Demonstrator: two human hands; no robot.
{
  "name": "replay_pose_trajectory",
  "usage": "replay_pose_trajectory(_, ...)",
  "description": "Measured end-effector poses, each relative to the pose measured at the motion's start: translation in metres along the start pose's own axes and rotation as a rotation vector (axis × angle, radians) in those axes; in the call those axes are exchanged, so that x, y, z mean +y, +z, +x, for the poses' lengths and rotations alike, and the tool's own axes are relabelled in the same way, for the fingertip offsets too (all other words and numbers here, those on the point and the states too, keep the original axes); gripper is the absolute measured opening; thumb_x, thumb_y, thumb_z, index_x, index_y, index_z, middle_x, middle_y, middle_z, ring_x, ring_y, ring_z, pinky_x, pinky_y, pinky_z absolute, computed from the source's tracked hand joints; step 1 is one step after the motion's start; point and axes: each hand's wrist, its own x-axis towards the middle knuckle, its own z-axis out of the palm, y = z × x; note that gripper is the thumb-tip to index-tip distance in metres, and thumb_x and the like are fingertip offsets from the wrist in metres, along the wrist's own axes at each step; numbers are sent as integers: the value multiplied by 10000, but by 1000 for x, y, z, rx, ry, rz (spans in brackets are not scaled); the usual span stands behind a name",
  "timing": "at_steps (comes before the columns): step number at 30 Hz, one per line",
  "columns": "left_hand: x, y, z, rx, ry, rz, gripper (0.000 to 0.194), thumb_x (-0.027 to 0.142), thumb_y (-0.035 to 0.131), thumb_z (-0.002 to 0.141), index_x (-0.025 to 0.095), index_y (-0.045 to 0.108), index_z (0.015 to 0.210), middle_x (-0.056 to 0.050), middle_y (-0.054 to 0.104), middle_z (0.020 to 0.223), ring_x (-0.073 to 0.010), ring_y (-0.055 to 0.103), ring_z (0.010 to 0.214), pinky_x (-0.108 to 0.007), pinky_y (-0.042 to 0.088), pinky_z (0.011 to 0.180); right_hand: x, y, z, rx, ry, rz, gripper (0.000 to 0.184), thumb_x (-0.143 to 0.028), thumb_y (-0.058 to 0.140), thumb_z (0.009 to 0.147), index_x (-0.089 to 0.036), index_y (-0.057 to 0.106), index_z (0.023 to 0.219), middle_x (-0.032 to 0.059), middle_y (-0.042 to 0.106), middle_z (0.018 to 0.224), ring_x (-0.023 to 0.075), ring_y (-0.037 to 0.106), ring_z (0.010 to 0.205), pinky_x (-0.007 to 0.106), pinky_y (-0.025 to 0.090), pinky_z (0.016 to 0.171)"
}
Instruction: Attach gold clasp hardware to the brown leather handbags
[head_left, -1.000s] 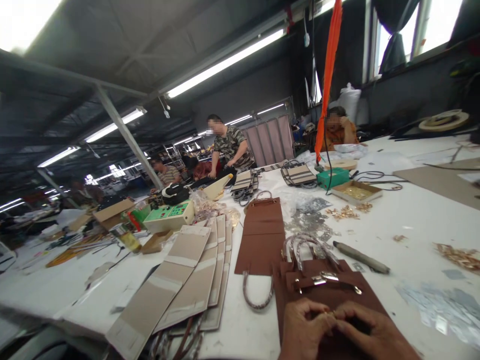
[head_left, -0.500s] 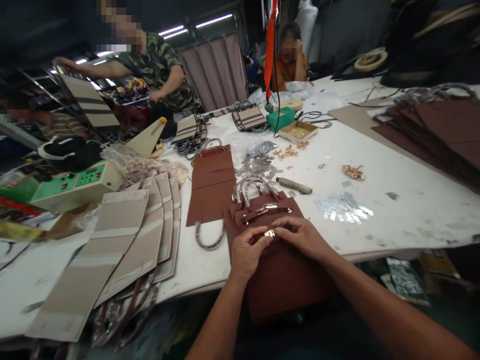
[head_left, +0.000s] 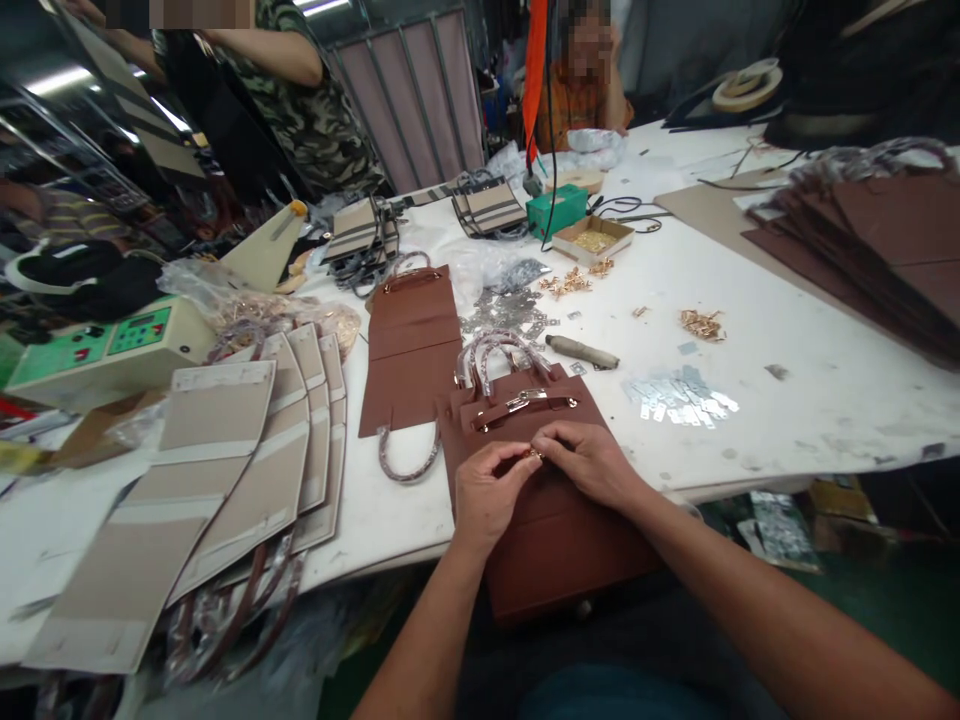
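Both my hands meet over a brown handbag panel (head_left: 555, 550) that lies across the table's front edge. My left hand (head_left: 486, 490) pinches a small gold metal fitting (head_left: 534, 453) between thumb and fingers. From the other side, my right hand (head_left: 589, 462) is closed on the same fitting, whose shape is mostly hidden by fingertips. Just beyond my hands, a brown strap with a shiny metal clasp (head_left: 527, 399) crosses the panel. Plastic-wrapped handles (head_left: 499, 350) stand at its far end.
Another brown panel (head_left: 412, 345) lies to the left, beside fanned beige panels (head_left: 217, 480). Silver plates (head_left: 679, 400), gold fittings (head_left: 703, 324) and a grey-green rod-like tool (head_left: 583, 351) lie on the right. Brown panels (head_left: 885, 230) are piled far right. A person in camouflage (head_left: 300, 110) stands across the table.
The gold fitting has turned between my fingers and shows less of its flat face. My view has shifted slightly. The person in camouflage has raised a dark item with their arms.
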Motion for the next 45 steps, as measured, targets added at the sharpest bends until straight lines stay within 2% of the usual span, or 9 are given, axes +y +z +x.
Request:
replay_pose_trajectory(6,0,-2,1,50,-64,-169,206,346,815,813,238,800,988,-30,787,990,-180,729,909,-296,570,875,-2,-10,0,-75,-53,125,293,-442,671,960,-248,734,1170,41,732,1195,239,659,1129,373,478,1038)
replay_pose_trajectory(13,4,-3,1,90,-70,-235,272,366,799,817,214,781,1043,-35,734,947,-174,681,871,-296,548,846,-6,-7,16,-175,-45,196,263,-452,720,916,-231,762,1053,39,761,1090,245,686,1045,390,505,998)
replay_pose_trajectory(21,-11,-13,-7,458,19,218,575,308,768,822,251,575,1360,-106,605,1322,-267,603,1187,-413,505,997,-15,15,36,158,143,71,256,-489,718,878,-243,768,927,51,756,1144,289,670,1086,452,456,1046)
replay_pose_trajectory(26,-16,-26,3,344,-115,201,813,280,783,778,222,427,1506,-146,575,1427,-297,586,1249,-457,485,1040,-14,38,56,179,92,411,247,-487,734,884,-246,779,916,51,694,1319,289,587,1274,441,399,1122)
replay_pose_trajectory(33,2,-41,31,273,-277,156,1054,329,834,708,142,278,1585,-142,665,1265,-219,670,927,-373,537,867,-18,52,74,47,94,853,290,-454,844,802,-235,789,985,54,760,1048,238,675,984,410,487,1000)
replay_pose_trajectory(36,9,-43,44,234,-283,167,969,351,876,665,140,434,1501,-83,720,1028,-235,685,885,-360,530,830,-18,47,73,-25,74,988,268,-434,847,810,-233,780,973,52,766,1027,236,679,998,413,476,1029)
replay_pose_trajectory(39,16,-41,55,144,-254,93,571,306,872,662,186,670,1183,-59,744,955,-236,693,884,-348,516,828,-17,40,72,-40,67,1066,273,-432,842,819,-241,766,998,49,773,996,234,691,980,417,484,1023)
replay_pose_trajectory(41,22,-37,58,115,-291,25,388,293,856,669,181,689,1000,-64,753,956,-236,692,892,-343,505,822,-17,36,72,-48,55,1067,276,-450,832,825,-243,758,992,45,774,971,233,697,953,416,496,1002)
replay_pose_trajectory(45,29,-29,56,191,-377,-112,382,238,856,635,173,641,944,-51,741,929,-208,680,852,-325,493,800,-20,17,68,11,14,817,284,-487,792,847,-245,763,993,36,769,982,242,691,953,409,511,966)
